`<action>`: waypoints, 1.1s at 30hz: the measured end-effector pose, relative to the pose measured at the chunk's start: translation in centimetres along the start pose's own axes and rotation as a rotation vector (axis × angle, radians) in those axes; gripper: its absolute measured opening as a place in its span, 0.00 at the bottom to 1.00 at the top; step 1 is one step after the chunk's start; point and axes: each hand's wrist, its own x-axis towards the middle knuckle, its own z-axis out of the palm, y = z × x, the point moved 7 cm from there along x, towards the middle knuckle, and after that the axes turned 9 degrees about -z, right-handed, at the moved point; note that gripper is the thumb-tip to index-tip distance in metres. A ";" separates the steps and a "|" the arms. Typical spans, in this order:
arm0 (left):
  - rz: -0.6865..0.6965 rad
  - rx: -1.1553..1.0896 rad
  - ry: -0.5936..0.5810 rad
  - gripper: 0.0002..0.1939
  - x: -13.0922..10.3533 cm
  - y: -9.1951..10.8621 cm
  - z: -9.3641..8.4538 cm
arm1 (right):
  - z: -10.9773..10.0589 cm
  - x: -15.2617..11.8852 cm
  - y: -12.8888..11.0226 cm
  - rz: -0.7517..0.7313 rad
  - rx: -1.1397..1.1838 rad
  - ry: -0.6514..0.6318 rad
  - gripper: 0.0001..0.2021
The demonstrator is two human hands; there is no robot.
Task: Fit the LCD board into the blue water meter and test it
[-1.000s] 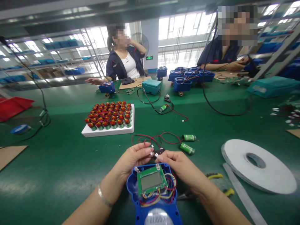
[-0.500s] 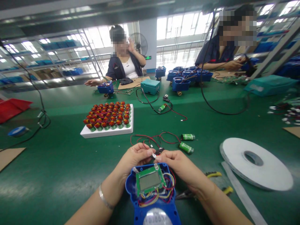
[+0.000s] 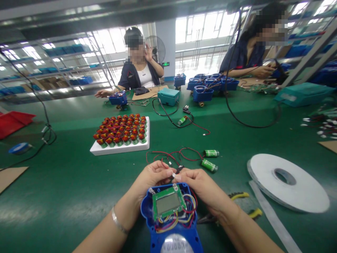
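My left hand (image 3: 155, 175) and my right hand (image 3: 196, 181) meet above the top edge of a blue housing (image 3: 172, 236). Between their fingertips is a small white connector (image 3: 174, 175), pinched from both sides. A red wire runs into the left fingers. Inside the open housing lies a green circuit board with a grey display (image 3: 167, 204), with coloured wires around it. Beyond the hands, red and black wires (image 3: 188, 149) lead to two green batteries (image 3: 209, 165).
A white foam tray (image 3: 119, 150) holds several wrapped batteries. Right are a white tape roll (image 3: 263, 175) and yellow-handled pliers (image 3: 255, 213). Across the table are two people, blue housings (image 3: 202, 95), a teal box (image 3: 168, 97) and black cables. A red bin (image 3: 15, 123) stands left.
My fingertips have drawn slightly closer together around the white connector. The housing has stayed in place. The person at the right has turned their head further away.
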 end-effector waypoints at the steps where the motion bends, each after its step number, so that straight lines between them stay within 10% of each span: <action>1: -0.004 0.007 -0.004 0.22 0.1 -0.1 0.0 | 0.0 0.0 0.0 0.000 0.003 0.003 0.23; 19: -0.055 0.036 -0.057 0.19 -0.4 0.0 0.2 | -0.1 -1.1 -0.7 0.056 -0.037 -0.105 0.28; 33: -0.002 0.898 0.044 0.35 -7.5 1.8 -1.7 | -1.8 -3.2 -1.2 0.130 -0.345 -0.197 0.27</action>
